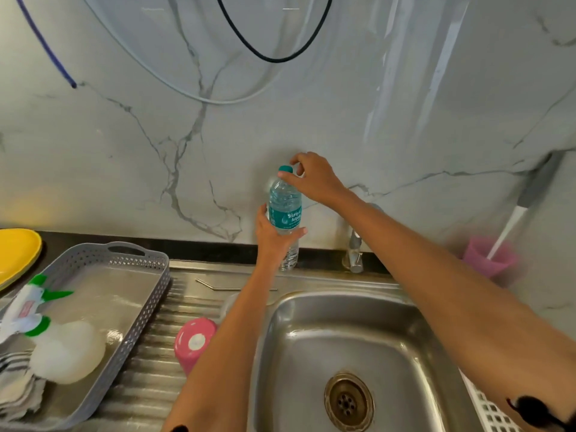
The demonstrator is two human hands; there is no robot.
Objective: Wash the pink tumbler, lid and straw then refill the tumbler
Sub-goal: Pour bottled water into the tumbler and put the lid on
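**A:** What are the grips on?

**B:** The right grip (314,179) pinches the teal cap (285,168) of a water bottle (285,210) between thumb and fingertips. The left grip (274,235) is wrapped round the bottle's middle, at the label, and holds it upright. The bottle's foot seems to rest on the far ledge of the counter (218,249), close to the marble wall and just left of the tap (353,247).

**A:** Is the cap off?

**B:** No, it sits on the neck, and the bottle looks nearly full. I take this as the opening of the bottle, so the refill is only beginning.

**A:** And the pink tumbler?

**B:** The pink tumbler (194,341) stands mouth down on the ribbed drainboard (149,369), just left of the sink (343,296) and partly behind the left forearm. It is well apart from the bottle. That pose suggests it is washed and draining, though I cannot see inside it.

**A:** Straw and lid?

**B:** A bent metal straw (224,287) lies on the steel ledge between the drainboard and the bottle. Something pale and rounded shows beside the forearm at the sink's far left corner. It may be the lid, but I cannot tell.

**A:** What is left?

**B:** By my reading, the cap has to come off, the tumbler must be turned upright and filled, and the lid and straw fitted.

**A:** Anything further out?

**B:** A grey basket (93,254) sits at the left, with a yellow plate (15,251) beyond it.
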